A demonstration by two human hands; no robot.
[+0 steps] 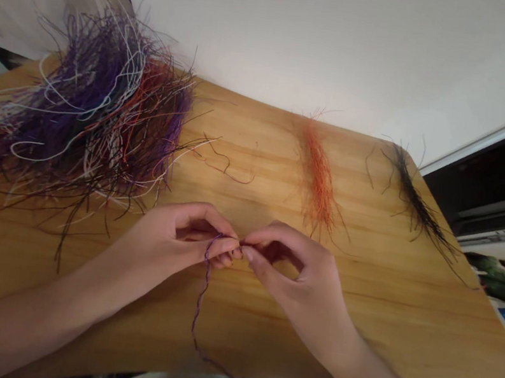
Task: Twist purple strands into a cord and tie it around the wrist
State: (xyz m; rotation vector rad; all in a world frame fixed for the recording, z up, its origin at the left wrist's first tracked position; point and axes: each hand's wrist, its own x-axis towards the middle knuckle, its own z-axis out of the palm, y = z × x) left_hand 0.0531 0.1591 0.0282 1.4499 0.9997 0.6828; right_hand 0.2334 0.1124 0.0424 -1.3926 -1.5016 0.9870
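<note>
A thin, twisted purple and dark cord (200, 299) hangs from my left hand (195, 241) and trails down over the table's near edge. My left thumb and forefinger pinch the cord near its upper end. Fingertip to fingertip with it, my right hand (295, 264) is closed in a pinch on the same cord, just right of the left fingertips. The short bit of cord between the fingertips is mostly hidden. Both hands are held above the wooden table (249, 324), near its middle.
A large tangled heap of purple, white, orange and black strands (102, 106) covers the table's left. Behind my right hand lies an orange bundle of strands (320, 174). A black bundle (418, 200) rests near the right edge. A white wall (330, 41) stands behind.
</note>
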